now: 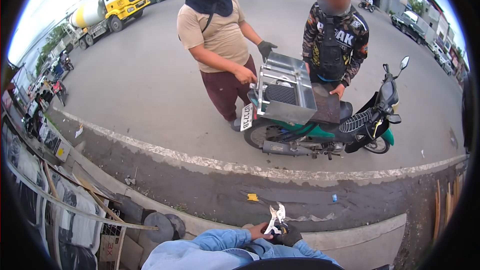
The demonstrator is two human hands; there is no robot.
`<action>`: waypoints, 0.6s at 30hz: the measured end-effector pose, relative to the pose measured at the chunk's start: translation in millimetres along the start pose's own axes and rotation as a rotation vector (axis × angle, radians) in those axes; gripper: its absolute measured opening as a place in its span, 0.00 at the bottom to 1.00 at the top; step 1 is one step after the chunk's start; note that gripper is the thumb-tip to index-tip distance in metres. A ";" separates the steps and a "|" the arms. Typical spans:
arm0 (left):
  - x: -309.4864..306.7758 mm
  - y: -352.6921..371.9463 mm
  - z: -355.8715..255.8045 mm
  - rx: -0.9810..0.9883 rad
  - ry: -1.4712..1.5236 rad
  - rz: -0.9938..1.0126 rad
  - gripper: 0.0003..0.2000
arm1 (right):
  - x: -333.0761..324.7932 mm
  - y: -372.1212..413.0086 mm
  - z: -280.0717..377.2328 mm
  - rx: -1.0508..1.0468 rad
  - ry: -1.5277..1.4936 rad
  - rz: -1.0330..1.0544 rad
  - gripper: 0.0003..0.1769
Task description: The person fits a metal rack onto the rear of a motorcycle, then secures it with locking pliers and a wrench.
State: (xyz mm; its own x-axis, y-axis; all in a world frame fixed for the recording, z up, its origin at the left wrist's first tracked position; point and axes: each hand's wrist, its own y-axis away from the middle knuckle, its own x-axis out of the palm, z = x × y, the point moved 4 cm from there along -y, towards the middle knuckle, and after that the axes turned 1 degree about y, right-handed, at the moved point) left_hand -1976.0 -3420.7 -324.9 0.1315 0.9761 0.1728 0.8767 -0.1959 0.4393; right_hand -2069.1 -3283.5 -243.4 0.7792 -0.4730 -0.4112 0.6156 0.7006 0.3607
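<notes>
Low in the view, my left hand (258, 231) is bare and its fingers close round the lower part of silver pliers (273, 218). My right hand (290, 237), in a dark glove, grips the pliers from the other side. The jaws point up, away from me, and stand apart. The handles are mostly hidden by my fingers. Beyond the kerb, a green motorcycle (320, 131) carries an open metal box (295, 112) over its rear. A person in a tan shirt (212, 22) touches the box, and another in a camouflage-patterned top (334, 40) stands at the motorcycle's far side.
A concrete kerb (350, 235) runs just ahead of my hands. On the dark strip beyond lie a yellow object (252, 197) and a blue scrap (334, 198). Round dark discs (159, 227) and wire mesh are at left. A cement mixer truck (107, 9) stands across the road.
</notes>
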 end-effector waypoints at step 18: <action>39.2 -9.1 -34.9 -0.152 -0.372 0.146 0.25 | -16.6 27.6 -32.7 0.030 -0.029 -0.078 0.23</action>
State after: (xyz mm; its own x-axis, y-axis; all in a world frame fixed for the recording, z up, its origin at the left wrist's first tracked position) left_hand -1995.0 -3383.8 -291.4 0.4318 0.8989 -0.0742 0.7617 -0.3193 0.5638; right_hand -2068.9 -3238.8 -254.1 0.7318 -0.5409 -0.4146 0.6773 0.6450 0.3539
